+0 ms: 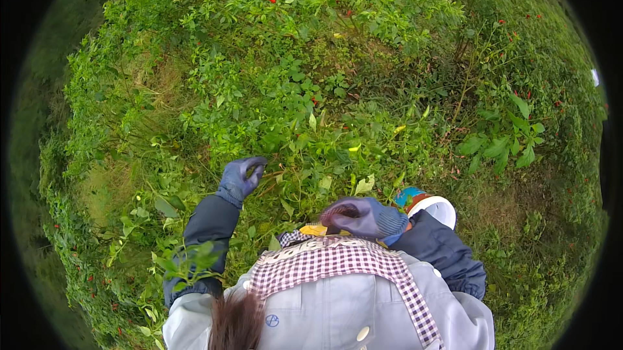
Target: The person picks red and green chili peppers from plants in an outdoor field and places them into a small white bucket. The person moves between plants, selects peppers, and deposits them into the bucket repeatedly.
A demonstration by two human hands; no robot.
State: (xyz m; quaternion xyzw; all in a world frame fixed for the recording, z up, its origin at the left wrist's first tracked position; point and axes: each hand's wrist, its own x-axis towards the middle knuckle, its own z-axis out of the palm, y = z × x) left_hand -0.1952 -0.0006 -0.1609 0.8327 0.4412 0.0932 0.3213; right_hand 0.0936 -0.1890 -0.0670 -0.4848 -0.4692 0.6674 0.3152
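My left hand [245, 174], in a bluish-purple work glove, reaches into the green pepper plants [272, 155], its fingers curled toward the thumb; whether a stem or fruit is between them cannot be made out. Close to my chest is my right hand [362, 217], gloved alike, with curled fingers above the checkered apron [331, 257]. Its palm side is dark and what it may hold is hidden. Beside my right forearm a white-rimmed container [438, 208] with a blue and brown outside lies tilted among the plants, partly covered by the sleeve.
Dense pepper plants with scattered red chili peppers [271, 0] surround me. A broad-leaved plant [501, 148] stands to the right. Leafy stems [192, 262] overlap my left sleeve. Dry grass [163, 82] shows at the upper left.
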